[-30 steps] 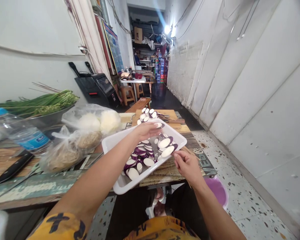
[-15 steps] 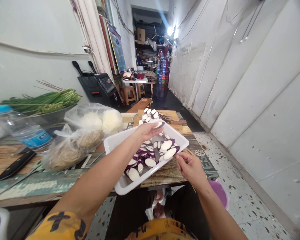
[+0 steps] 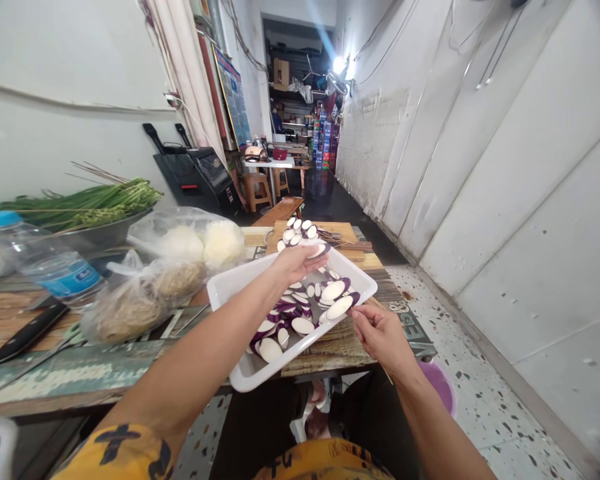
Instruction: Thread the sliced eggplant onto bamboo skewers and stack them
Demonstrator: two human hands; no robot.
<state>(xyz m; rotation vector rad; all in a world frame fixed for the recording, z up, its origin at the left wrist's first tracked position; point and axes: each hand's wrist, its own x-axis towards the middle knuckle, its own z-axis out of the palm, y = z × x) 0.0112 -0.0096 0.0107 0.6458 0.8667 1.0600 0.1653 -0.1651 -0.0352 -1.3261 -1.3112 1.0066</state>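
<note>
Pale walls (image 3: 530, 200) run back beyond the worn wooden table (image 3: 80, 373) in the head view, where a white tray (image 3: 250, 381) of purple-skinned eggplant slices (image 3: 303, 326) sits before me. My left hand (image 3: 295, 263) reaches over it, one slice (image 3: 318, 251) held at my fingers. At the tray's right side, my right hand (image 3: 383, 337) pinches a thin skewer (image 3: 389, 377) between thumb and fingers; a large slice (image 3: 340, 307) lies right at those fingertips.

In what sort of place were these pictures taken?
Probably a food-preparation room, perhaps of a small eatery: a tray of sliced eggplant, a bowl of greens, and stacked boxes at the back.
</note>
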